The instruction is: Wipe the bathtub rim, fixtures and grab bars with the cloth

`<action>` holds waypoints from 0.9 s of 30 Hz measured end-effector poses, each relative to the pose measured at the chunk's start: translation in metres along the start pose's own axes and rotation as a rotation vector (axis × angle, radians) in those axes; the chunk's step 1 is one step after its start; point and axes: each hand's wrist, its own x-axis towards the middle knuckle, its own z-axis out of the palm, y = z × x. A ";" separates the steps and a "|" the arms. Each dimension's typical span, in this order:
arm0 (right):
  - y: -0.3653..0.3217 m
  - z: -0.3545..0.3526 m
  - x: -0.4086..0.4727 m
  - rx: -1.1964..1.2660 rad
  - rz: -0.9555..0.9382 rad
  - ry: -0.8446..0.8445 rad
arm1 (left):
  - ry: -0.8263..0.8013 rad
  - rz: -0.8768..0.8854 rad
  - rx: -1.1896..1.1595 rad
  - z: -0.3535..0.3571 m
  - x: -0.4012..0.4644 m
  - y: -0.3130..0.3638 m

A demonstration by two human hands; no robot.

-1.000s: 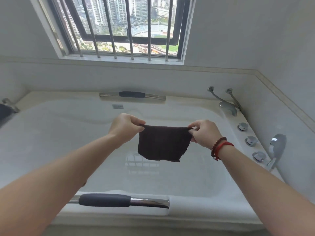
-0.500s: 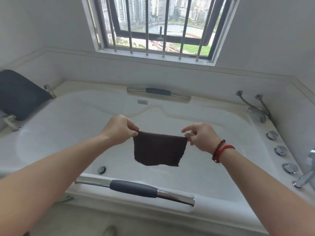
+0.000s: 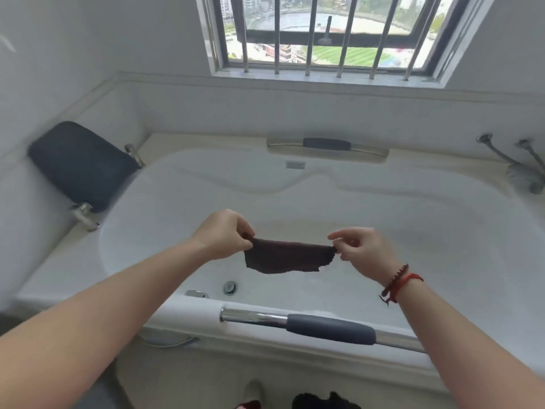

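A dark brown cloth (image 3: 287, 259) hangs stretched over the white bathtub (image 3: 442, 246), held in the air. My left hand (image 3: 224, 233) pinches its left top corner and my right hand (image 3: 364, 252) pinches its right top corner. The cloth looks shorter, its lower part folded or swung away. A chrome grab bar with a grey grip (image 3: 327, 327) runs along the near rim below my hands. A second grab bar (image 3: 326, 144) sits on the far rim. The faucet and hoses (image 3: 522, 169) are at the far right.
A dark headrest pad (image 3: 79, 163) on chrome posts sits at the tub's left end. A barred window (image 3: 324, 33) is above the far wall. The drain (image 3: 230, 287) is in the tub floor. Dark items (image 3: 321, 401) lie on the floor below the near rim.
The view has swung left and down, so the headrest and near grab bar show more. The cloth hangs shorter than before, and my hands still hold its top corners.
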 end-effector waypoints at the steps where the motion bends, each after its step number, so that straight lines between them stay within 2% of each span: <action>1: -0.002 0.009 0.000 0.007 0.012 -0.002 | -0.007 0.010 0.045 0.000 0.001 -0.009; 5: -0.005 0.046 0.002 -0.034 0.045 -0.053 | -0.008 0.007 0.140 0.005 0.006 -0.043; 10: -0.003 0.074 0.006 -0.050 0.091 -0.085 | -0.028 0.004 0.142 0.020 0.012 -0.072; 18: 0.011 0.106 0.006 -0.075 0.204 -0.034 | -0.086 0.071 0.117 0.053 0.019 -0.110; 22: 0.025 0.131 -0.006 -0.163 0.272 -0.120 | -0.273 0.100 0.124 0.072 0.014 -0.134; 27: 0.039 0.156 -0.028 -0.237 0.326 -0.325 | -0.506 0.112 0.127 0.093 0.009 -0.160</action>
